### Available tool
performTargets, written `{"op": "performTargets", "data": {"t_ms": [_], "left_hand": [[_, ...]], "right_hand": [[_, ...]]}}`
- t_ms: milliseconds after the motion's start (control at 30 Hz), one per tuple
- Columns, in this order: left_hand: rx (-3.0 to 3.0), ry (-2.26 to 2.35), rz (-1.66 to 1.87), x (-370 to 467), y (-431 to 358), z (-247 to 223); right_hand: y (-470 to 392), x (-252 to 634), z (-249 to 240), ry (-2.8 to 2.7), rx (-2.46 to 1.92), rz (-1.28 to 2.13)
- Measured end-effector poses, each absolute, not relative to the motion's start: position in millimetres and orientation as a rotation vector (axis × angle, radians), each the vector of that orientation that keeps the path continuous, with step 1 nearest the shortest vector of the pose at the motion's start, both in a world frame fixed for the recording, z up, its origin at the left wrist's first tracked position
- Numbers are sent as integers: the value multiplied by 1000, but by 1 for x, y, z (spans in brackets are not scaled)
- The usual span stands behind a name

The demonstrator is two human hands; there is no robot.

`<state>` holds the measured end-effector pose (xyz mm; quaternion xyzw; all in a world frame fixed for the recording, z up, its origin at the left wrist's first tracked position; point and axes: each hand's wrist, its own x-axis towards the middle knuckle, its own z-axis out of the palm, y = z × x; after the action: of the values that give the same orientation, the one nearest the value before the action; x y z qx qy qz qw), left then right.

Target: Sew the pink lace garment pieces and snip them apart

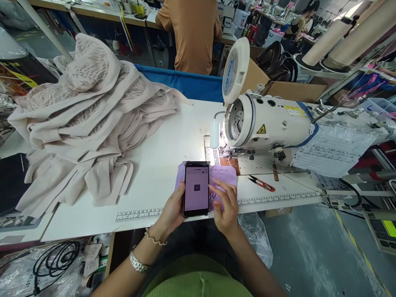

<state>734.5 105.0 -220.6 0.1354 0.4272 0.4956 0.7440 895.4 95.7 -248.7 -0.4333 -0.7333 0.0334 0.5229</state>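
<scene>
A black phone with a lit pinkish screen is upright in view near the table's front edge. My left hand grips it along its left side. At its right edge is my right hand, fingers spread and bent, fingertips close to the screen; whether they touch it I cannot tell. Beneath the phone lies a purple paper with print and handwriting, partly hidden by the phone and my right hand.
Beige lace-trimmed fabric is heaped on the left of the white table. A white sewing machine stands at the right, with red thread snips before it. Behind the table a person in brown has their back turned.
</scene>
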Motion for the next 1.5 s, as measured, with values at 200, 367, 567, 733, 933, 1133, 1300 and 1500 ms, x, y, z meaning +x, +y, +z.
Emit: {"op": "performTargets", "data": {"t_ms": [200, 367, 567, 733, 933, 1133, 1300, 1500], "left_hand": [[286, 928, 1111, 735, 105, -222], [256, 938, 1112, 736, 106, -221], [277, 903, 1104, 734, 106, -225], [286, 885, 1083, 733, 105, -225], [288, 870, 1096, 734, 105, -225], [280, 898, 1095, 734, 106, -221], [270, 907, 1097, 734, 105, -220], [277, 933, 1090, 733, 105, -223]], "right_hand": [[95, 895, -248, -1747, -1035, 89], [95, 896, -250, -1744, -1038, 104], [95, 896, -245, -1765, -1050, 119], [99, 895, -238, -1905, -1081, 95], [107, 890, -235, -2041, -1173, 71], [97, 890, -244, -1937, -1103, 82], [87, 896, -250, -2052, -989, 175], [91, 890, -251, -1971, -1109, 121]]}}
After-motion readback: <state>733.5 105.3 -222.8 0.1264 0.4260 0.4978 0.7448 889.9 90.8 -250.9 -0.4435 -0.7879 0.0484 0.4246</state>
